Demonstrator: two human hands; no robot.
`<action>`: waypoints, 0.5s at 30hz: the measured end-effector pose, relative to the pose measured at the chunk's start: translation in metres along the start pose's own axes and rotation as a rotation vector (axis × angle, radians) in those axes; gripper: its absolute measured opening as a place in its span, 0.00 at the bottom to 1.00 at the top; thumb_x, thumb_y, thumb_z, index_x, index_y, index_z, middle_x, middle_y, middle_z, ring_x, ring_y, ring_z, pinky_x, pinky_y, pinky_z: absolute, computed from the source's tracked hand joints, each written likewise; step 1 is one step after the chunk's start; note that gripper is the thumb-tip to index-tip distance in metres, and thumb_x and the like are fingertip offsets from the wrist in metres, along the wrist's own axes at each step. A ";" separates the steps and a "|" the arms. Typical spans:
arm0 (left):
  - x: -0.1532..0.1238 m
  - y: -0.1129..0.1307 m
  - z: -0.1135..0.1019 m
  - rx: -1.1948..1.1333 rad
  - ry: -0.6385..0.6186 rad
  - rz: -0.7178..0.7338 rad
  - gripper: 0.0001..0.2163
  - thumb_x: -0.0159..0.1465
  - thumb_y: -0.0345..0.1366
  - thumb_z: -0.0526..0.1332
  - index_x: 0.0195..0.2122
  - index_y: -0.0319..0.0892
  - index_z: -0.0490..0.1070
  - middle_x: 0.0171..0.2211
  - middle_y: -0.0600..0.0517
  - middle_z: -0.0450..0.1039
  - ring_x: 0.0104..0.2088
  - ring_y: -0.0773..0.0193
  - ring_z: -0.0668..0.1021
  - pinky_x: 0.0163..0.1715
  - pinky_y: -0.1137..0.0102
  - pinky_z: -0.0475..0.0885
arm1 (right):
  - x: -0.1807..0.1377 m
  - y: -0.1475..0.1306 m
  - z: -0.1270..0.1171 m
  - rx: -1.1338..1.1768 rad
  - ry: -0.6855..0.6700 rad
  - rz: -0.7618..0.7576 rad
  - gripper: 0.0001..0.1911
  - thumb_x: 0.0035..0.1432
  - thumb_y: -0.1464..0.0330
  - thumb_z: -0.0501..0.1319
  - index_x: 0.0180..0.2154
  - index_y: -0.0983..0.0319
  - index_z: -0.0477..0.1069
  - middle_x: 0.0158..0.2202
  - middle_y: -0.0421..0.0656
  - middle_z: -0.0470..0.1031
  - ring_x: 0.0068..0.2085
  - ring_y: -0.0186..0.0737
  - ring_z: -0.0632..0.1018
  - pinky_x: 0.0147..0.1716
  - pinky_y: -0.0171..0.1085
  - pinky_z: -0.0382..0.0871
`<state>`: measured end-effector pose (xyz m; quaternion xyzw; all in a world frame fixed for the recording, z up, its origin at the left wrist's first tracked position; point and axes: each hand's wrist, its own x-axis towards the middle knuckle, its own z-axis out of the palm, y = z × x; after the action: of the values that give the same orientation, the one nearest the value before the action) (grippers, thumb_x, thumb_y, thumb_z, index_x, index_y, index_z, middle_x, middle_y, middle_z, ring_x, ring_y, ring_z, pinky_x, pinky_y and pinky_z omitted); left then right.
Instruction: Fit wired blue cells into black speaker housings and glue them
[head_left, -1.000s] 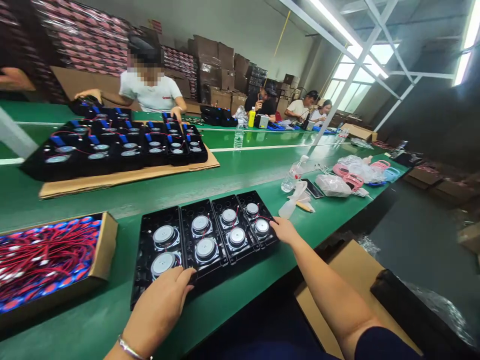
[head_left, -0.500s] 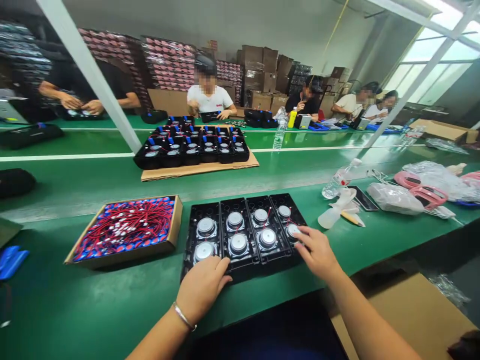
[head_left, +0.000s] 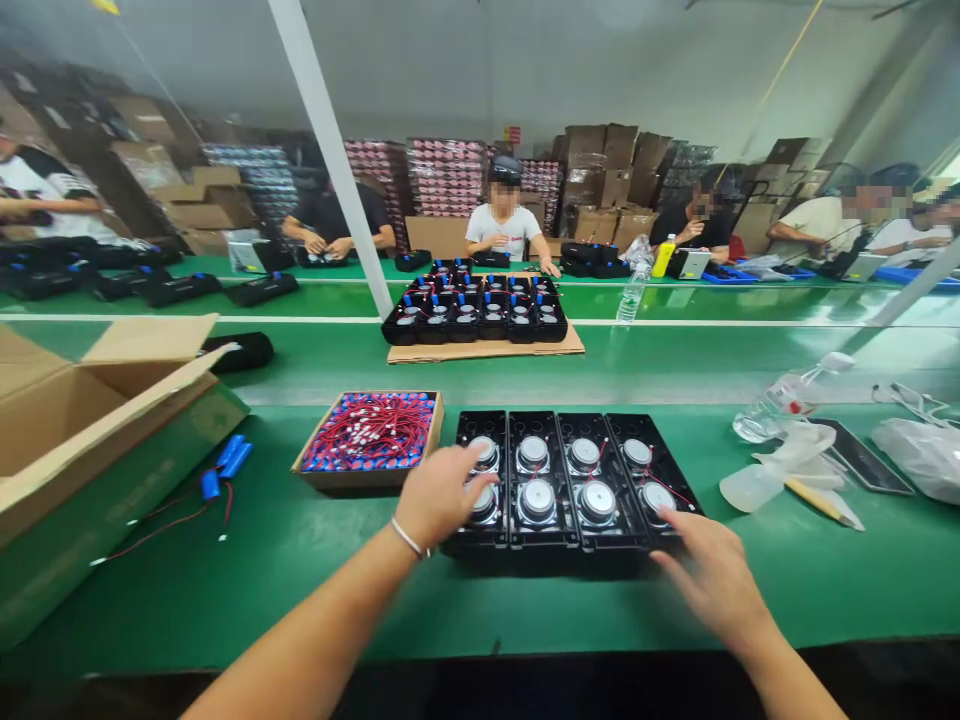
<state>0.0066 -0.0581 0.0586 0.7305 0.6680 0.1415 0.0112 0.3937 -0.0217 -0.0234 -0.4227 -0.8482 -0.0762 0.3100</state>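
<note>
Four black speaker housings (head_left: 545,535) lie side by side in front of me, each fitted with two round silver speaker drivers (head_left: 538,500) and thin red and black wires. Over the left-most housing is my left hand (head_left: 441,498), fingers and thumb apart, partly covering its drivers. My right hand (head_left: 709,565) is at the near right corner of the right-most housing, its fingertips by the lower driver and the thumb spread away. Neither hand is closed round anything. Left of the housings stands a carton of blue battery packs (head_left: 367,432) with red wires and white plugs.
An open cardboard box (head_left: 90,500) stands left, near loose blue batteries (head_left: 232,458). To the right lie a water bottle (head_left: 772,405), a squeeze bottle (head_left: 750,487) and a phone (head_left: 862,455). Filled housings (head_left: 472,310) rest on cardboard beyond, before a white post (head_left: 330,150); co-workers sit opposite.
My view has swung left, bringing the open box into sight. My left hand has moved from the near edge up over the left-most housing; my right hand has drawn nearer the front corner.
</note>
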 end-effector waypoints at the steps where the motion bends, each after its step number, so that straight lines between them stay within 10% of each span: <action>1: 0.013 -0.015 -0.010 0.021 0.066 -0.065 0.21 0.67 0.46 0.47 0.55 0.41 0.67 0.42 0.44 0.74 0.45 0.57 0.73 0.49 0.63 0.67 | -0.005 0.005 0.000 -0.010 0.080 0.054 0.24 0.61 0.56 0.56 0.55 0.61 0.65 0.45 0.49 0.76 0.44 0.48 0.76 0.46 0.45 0.67; 8: 0.073 -0.148 -0.053 0.094 0.125 -0.525 0.19 0.61 0.36 0.50 0.49 0.36 0.72 0.48 0.38 0.71 0.50 0.52 0.72 0.54 0.60 0.64 | -0.050 0.030 0.021 -0.095 0.302 0.337 0.33 0.63 0.52 0.48 0.58 0.70 0.61 0.46 0.58 0.73 0.46 0.57 0.74 0.48 0.52 0.66; 15: -0.021 -0.242 -0.061 0.138 0.249 -1.075 0.27 0.59 0.38 0.52 0.58 0.29 0.60 0.56 0.27 0.60 0.55 0.37 0.66 0.49 0.49 0.66 | -0.061 0.049 0.029 -0.011 0.230 0.403 0.33 0.61 0.51 0.48 0.54 0.71 0.66 0.45 0.60 0.73 0.45 0.62 0.74 0.46 0.56 0.67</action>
<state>-0.2437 -0.0629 0.0630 0.2636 0.9507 0.1572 -0.0450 0.4451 -0.0205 -0.0892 -0.5735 -0.7054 -0.0650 0.4114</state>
